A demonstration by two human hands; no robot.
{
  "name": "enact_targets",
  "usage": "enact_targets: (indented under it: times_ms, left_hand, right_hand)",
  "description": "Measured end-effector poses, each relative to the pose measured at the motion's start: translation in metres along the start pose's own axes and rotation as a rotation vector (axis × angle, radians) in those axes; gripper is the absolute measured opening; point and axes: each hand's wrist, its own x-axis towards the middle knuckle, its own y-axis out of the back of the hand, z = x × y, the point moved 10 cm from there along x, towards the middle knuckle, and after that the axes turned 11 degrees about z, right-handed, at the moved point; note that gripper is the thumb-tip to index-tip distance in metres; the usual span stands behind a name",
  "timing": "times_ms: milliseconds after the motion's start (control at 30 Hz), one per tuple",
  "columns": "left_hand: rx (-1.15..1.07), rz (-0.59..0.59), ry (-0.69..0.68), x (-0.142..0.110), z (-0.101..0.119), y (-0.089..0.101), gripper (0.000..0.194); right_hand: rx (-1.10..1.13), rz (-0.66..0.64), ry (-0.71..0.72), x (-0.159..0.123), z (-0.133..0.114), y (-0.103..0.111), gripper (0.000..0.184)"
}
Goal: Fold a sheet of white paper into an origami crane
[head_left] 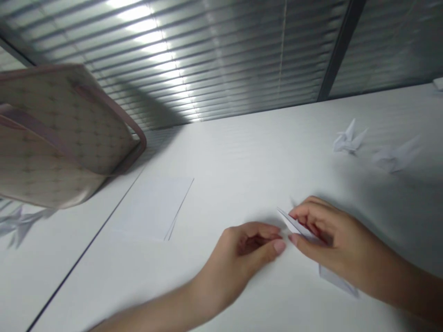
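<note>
My right hand point(328, 235) grips a folded piece of white paper point(294, 223) between thumb and fingers. One narrow end of the paper points up and left past the fingertips, and another part point(337, 280) sticks out below the palm. The palm and fingers hide its middle. Just to the left, my left hand point(245, 263) is curled with a small gap between thumb and fingers, and nothing shows in it. Its fingertips are close to the paper but look apart from it.
Two white paper cranes point(349, 138) point(394, 157) stand at the back right. Flat white sheets point(152, 207) lie left of centre. A patterned handbag point(62, 133) stands at the left, with folded paper point(20, 223) beside it. Window blinds point(224, 55) border the white table point(238, 161); a dark seam crosses it.
</note>
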Motion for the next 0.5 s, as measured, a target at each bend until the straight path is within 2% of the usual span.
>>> enact_targets:
  times_ms: [133, 233, 300, 433, 500]
  left_hand:
    - [-0.101, -0.174, -0.029, -0.013, 0.009, -0.024, 0.018]
    - [-0.048, -0.200, -0.056, -0.017, 0.011, -0.029, 0.031]
    - [0.008, -0.174, -0.026, -0.017, 0.004, -0.026, 0.038]
    - [0.040, -0.134, 0.061, -0.016, -0.010, -0.018, 0.039]
    - [0.082, -0.131, 0.054, -0.016, -0.011, -0.016, 0.040]
  right_hand:
    - [0.342, -0.149, -0.205, -0.008, 0.000, -0.024, 0.019]
    - [0.490, -0.216, -0.247, -0.013, -0.006, -0.033, 0.025]
    - [0.550, -0.195, -0.232, -0.012, -0.009, -0.030, 0.025]
    - [0.608, -0.103, -0.202, -0.008, -0.006, -0.016, 0.028]
    - [0.598, -0.079, -0.195, -0.007, -0.005, -0.012, 0.028]
